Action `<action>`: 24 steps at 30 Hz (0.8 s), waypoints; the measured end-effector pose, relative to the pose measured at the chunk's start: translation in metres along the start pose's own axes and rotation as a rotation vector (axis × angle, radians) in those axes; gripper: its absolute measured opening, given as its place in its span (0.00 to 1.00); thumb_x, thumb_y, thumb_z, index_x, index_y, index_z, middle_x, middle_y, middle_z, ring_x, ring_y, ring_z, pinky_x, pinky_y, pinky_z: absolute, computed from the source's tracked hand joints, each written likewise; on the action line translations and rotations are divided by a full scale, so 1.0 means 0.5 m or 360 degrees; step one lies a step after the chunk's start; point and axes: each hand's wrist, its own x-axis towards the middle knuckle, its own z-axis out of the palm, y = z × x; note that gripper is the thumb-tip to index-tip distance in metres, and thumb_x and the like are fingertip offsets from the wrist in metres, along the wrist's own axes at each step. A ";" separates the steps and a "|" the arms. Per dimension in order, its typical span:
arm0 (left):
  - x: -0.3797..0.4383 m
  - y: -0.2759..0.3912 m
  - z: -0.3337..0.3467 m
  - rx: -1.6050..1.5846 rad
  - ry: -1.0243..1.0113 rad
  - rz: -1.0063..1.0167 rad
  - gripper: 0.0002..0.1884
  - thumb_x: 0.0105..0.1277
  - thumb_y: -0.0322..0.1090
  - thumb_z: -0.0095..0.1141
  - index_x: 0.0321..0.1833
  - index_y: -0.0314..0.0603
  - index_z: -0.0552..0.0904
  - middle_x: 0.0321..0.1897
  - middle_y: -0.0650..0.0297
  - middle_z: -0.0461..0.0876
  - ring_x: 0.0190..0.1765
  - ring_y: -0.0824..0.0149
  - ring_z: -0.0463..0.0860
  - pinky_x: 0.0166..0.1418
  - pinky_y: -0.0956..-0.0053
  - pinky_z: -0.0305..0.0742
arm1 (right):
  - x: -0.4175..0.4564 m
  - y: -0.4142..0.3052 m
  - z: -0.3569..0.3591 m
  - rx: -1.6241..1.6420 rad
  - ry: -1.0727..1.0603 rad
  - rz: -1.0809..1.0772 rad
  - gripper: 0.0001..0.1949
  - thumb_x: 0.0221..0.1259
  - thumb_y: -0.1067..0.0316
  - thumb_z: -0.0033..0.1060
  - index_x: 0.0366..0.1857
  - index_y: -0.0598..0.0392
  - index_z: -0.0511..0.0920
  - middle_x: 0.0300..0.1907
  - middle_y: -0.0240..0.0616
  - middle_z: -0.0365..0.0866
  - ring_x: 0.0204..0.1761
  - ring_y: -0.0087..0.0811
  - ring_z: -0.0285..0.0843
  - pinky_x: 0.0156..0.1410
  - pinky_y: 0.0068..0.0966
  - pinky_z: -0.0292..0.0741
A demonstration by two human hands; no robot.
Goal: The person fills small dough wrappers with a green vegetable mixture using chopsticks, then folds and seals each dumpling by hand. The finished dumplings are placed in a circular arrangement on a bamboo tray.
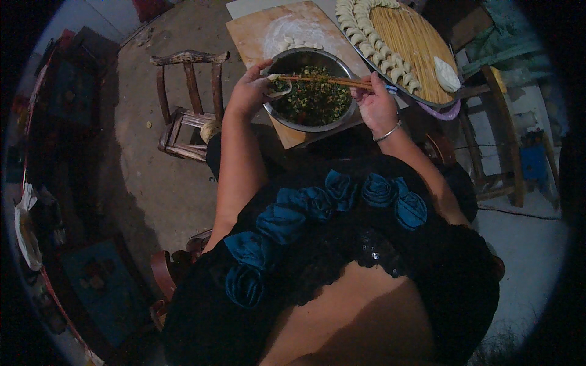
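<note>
In my left hand (249, 94) lies a dumpling wrapper (280, 94), cupped around some dark green filling. My right hand (376, 103) grips a pair of wooden chopsticks (327, 80) with blue ends. Their tips reach across to the wrapper's upper edge. Below them stands a steel bowl (306, 128) of chopped green filling (320, 98), with both hands at its rim. The bowl rests on a floured wooden board (249, 32). Several small dough pieces (300, 43) lie in flour just behind the bowl.
At the right, a round tray (419, 43) of woven stalks carries rows of folded dumplings (373, 45) and a white crumpled item (446, 75). A wooden chair (190, 105) stands on the left. Farther right is a wooden frame (503, 137) beside a blue object (534, 162).
</note>
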 end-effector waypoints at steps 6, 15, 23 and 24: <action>0.006 -0.002 -0.003 0.0093 0.0010 -0.0027 0.24 0.62 0.21 0.40 0.63 0.40 0.65 0.50 0.53 0.76 0.48 0.59 0.80 0.50 0.66 0.78 | -0.006 0.001 0.025 -0.0180 0.0085 0.0010 0.13 0.65 0.60 0.50 0.32 0.61 0.73 0.31 0.41 0.76 0.30 0.33 0.78 0.35 0.26 0.78; -0.004 0.006 0.007 -0.0055 0.0031 -0.0036 0.25 0.60 0.19 0.39 0.62 0.43 0.67 0.46 0.54 0.77 0.45 0.60 0.80 0.45 0.69 0.80 | -0.005 0.003 0.022 -0.0170 0.0018 -0.0031 0.13 0.65 0.58 0.49 0.33 0.59 0.73 0.32 0.40 0.75 0.31 0.34 0.77 0.36 0.29 0.79; 0.002 0.002 0.001 -0.0071 -0.0019 -0.0158 0.25 0.59 0.19 0.40 0.61 0.42 0.68 0.48 0.53 0.76 0.47 0.57 0.80 0.48 0.64 0.79 | 0.005 0.006 -0.021 -0.0192 0.0012 0.0184 0.15 0.66 0.55 0.47 0.35 0.59 0.73 0.31 0.41 0.75 0.30 0.34 0.77 0.36 0.27 0.78; -0.003 0.007 0.004 -0.0016 0.0010 -0.0179 0.25 0.58 0.18 0.41 0.61 0.41 0.68 0.49 0.52 0.76 0.49 0.56 0.79 0.49 0.63 0.79 | 0.008 0.009 -0.022 -0.0163 -0.0007 0.0224 0.15 0.66 0.55 0.47 0.35 0.59 0.73 0.31 0.40 0.75 0.30 0.34 0.77 0.36 0.27 0.78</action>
